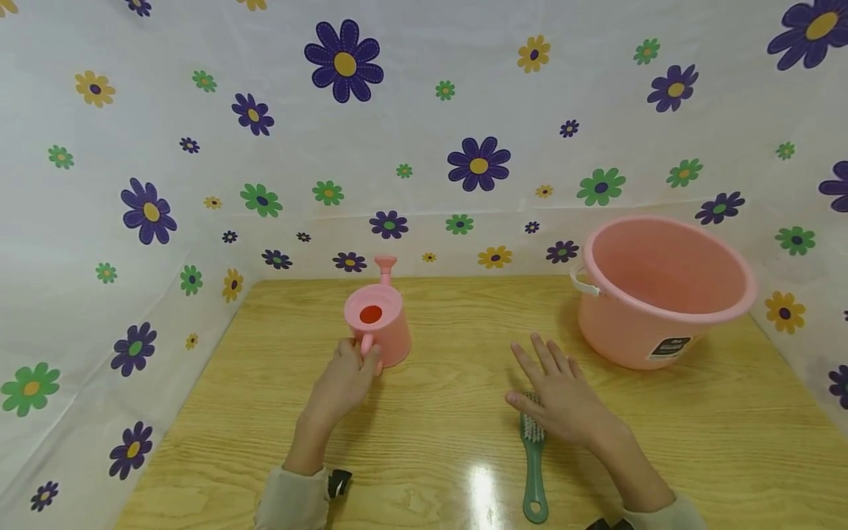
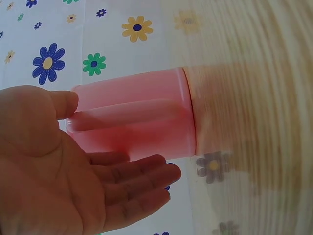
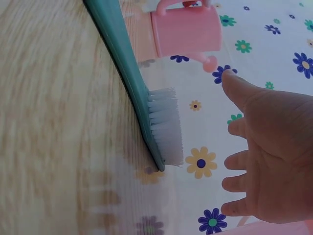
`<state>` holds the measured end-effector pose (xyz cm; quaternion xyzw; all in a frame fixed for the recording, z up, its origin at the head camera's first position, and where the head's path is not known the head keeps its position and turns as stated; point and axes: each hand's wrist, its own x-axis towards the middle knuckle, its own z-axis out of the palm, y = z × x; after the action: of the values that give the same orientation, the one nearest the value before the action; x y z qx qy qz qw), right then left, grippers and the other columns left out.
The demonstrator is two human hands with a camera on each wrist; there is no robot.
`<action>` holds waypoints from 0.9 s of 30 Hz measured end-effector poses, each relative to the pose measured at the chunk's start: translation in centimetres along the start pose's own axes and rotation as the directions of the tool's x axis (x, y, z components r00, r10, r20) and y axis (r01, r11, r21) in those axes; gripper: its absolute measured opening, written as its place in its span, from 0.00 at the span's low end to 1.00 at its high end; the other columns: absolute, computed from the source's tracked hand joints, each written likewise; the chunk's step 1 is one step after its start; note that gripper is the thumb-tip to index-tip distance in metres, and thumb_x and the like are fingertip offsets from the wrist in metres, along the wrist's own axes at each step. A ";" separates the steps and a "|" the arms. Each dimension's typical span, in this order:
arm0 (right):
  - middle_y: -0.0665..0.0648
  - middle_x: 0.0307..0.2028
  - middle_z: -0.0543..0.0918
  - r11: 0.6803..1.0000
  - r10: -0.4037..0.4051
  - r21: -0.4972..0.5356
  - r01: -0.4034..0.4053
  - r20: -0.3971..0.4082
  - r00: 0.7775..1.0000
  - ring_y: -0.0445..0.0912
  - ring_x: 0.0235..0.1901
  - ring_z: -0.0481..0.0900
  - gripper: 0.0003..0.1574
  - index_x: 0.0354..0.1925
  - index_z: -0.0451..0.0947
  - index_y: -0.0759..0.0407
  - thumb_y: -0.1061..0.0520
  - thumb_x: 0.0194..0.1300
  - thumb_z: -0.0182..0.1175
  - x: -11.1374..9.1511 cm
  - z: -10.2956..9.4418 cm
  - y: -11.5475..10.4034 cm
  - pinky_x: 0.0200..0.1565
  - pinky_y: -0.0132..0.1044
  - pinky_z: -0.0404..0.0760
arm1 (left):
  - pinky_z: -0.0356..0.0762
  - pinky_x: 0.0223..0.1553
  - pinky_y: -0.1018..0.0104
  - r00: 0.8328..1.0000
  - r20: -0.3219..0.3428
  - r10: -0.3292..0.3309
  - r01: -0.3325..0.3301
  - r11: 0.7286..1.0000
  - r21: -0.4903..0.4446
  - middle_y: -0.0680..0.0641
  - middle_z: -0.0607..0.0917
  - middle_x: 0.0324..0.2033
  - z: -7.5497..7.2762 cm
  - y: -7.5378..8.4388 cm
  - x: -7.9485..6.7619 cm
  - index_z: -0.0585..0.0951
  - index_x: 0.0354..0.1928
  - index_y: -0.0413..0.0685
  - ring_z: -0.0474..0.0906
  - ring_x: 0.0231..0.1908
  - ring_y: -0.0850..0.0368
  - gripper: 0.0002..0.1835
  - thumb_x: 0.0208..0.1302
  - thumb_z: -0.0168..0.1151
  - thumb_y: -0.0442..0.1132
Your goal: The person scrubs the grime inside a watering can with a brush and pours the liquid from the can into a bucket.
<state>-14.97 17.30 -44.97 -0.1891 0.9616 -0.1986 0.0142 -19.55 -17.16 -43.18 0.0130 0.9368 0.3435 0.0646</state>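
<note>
A pink watering can [image 1: 392,337] stands upright on the wooden table, its spout towards the back wall. My left hand [image 1: 343,381] is at its handle [image 2: 122,115]. In the left wrist view the thumb lies by the handle's upper end, while the fingers extend nearly straight along its other side. My right hand [image 1: 568,403] is spread, palm down, over the bristle end of a green scrub brush [image 1: 534,471]. White bristles [image 3: 166,125] face up in the right wrist view, apart from the fingers, and the brush handle points towards me.
At the back right stands a large pink bucket [image 1: 619,335] with a white handle and a dark label. A white flower-printed sheet [image 1: 424,140] covers the walls behind and beside the wooden table [image 1: 450,412].
</note>
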 end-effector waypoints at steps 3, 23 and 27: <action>0.71 0.76 0.44 1.000 0.000 0.001 0.000 0.000 1.000 0.70 0.73 0.47 0.48 0.78 0.48 0.56 0.34 0.73 0.50 -0.1 0.0 -0.2 0.66 0.71 0.51 | 0.68 0.27 0.63 1.000 -0.002 0.019 -0.019 1.000 -0.006 0.40 0.72 0.36 0.1 -0.3 0.1 0.66 0.57 0.34 0.71 0.30 0.50 0.27 0.78 0.43 0.54; 0.70 0.54 0.74 0.969 0.240 0.063 -0.238 -0.033 0.970 0.61 0.49 0.79 0.43 0.63 0.65 0.68 0.35 0.70 0.56 -0.5 -1.3 -0.3 0.41 0.55 0.81 | 0.71 0.50 0.54 0.993 -0.004 0.119 -0.115 0.947 -0.300 0.40 0.77 0.56 0.2 -2.1 1.3 0.66 0.70 0.48 0.72 0.50 0.45 0.27 0.77 0.47 0.55; 0.65 0.41 0.78 0.955 0.298 0.015 -0.298 0.013 0.955 0.53 0.33 0.79 0.41 0.49 0.71 0.70 0.31 0.67 0.57 -0.8 -1.9 -0.7 0.28 0.47 0.79 | 0.69 0.47 0.56 0.996 0.004 0.094 -0.086 0.933 -0.348 0.42 0.77 0.53 0.3 -2.2 1.3 0.70 0.65 0.50 0.71 0.49 0.46 0.24 0.77 0.47 0.55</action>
<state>-14.14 17.73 -42.95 -0.0432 0.9773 -0.2013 0.0506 -20.77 -18.60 -44.98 0.0478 0.8591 0.5061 0.0597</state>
